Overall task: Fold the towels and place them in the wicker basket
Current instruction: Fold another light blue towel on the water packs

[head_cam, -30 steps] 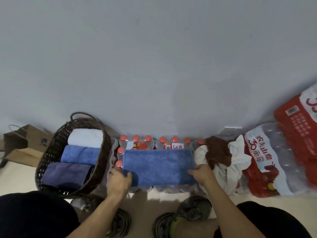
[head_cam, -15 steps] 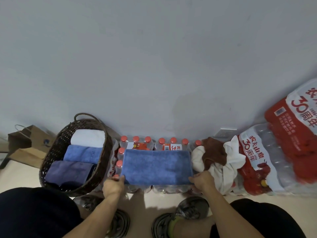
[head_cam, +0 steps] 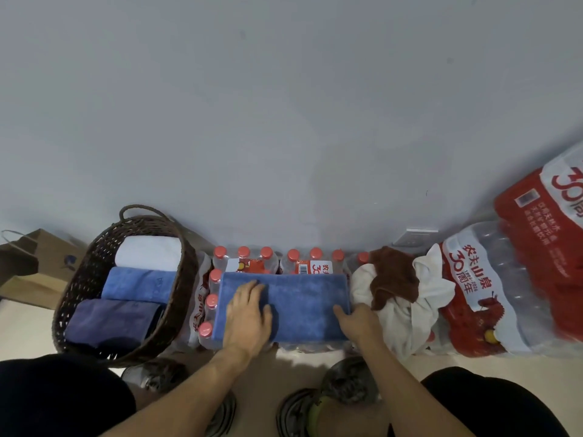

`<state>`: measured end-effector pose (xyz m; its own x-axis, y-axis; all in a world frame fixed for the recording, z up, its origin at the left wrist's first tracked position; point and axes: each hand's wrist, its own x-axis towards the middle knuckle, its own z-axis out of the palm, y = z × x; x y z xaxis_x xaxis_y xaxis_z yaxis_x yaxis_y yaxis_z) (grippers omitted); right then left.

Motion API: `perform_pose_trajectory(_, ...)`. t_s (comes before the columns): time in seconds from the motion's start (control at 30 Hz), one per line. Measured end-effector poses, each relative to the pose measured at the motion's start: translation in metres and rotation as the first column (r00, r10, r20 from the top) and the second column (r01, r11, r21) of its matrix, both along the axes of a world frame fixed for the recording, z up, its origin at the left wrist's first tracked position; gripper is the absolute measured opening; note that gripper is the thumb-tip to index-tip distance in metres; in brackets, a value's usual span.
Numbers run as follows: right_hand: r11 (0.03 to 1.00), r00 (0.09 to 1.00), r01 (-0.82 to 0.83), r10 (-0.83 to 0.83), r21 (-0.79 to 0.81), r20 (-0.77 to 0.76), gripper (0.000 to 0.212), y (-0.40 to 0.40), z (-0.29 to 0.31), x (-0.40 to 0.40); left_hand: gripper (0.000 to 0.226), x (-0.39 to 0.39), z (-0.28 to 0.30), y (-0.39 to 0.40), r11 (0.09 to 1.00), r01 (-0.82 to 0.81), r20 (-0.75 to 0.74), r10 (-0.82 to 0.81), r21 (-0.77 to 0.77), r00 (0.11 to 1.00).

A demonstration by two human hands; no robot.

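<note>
Head view: our left hand (head_cam: 247,313) presses flat, fingers straight, on the blue towel (head_cam: 303,305) atop water bottles (head_cam: 243,257); our right hand (head_cam: 355,321) pinches its right edge, beside the wicker basket (head_cam: 91,269).

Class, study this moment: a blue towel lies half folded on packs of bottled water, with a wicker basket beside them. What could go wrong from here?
1. The blue towel lies on uneven bottle caps, so a fold may crease or slide under the left hand and right hand.
2. The wicker basket already holds three towels, so a fourth may not fit flat.
3. The unfolded pile sits close and could snag.
</note>
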<state>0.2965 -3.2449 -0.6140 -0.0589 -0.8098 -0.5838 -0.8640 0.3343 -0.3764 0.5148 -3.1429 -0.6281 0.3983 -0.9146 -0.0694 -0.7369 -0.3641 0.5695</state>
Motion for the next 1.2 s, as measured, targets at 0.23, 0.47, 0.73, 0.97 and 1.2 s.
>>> perform_pose_trajectory(0.23, 0.983, 0.950, 0.134, -0.164, 0.127, 0.268, 0.013, -0.011, -0.010, 0.001, 0.061, 0.019, -0.045, 0.008, 0.932, 0.245, 0.193, -0.301, 0.269, 0.934)
perform_pose_trajectory(0.47, 0.971, 0.920, 0.235, -0.234, 0.035, 0.314, 0.023, -0.023, -0.016, 0.011, 0.062, 0.020, -0.044, 0.009, 0.920, 0.259, 0.228, -0.331, 0.294, 0.916)
perform_pose_trajectory(0.73, 0.967, 0.947, 0.207, -0.159, -0.151, 0.280, 0.026, -0.023, -0.003, -0.001, 0.060, 0.013, -0.043, 0.008, 0.918, 0.264, 0.232, -0.338, 0.297, 0.912)
perform_pose_trajectory(0.97, 0.973, 0.992, 0.072, -0.048, -0.220, 0.114, 0.025, -0.029, 0.007, -0.018, 0.062, -0.016, -0.034, -0.002, 0.906, 0.296, 0.194, -0.363, 0.303, 0.911)
perform_pose_trajectory(1.2, 0.966, 0.998, -0.034, 0.019, -0.258, -0.062, 0.027, -0.042, 0.032, -0.030, 0.061, -0.056, -0.037, -0.019, 0.833, 0.492, 0.230, -0.546, 0.255, 0.805)
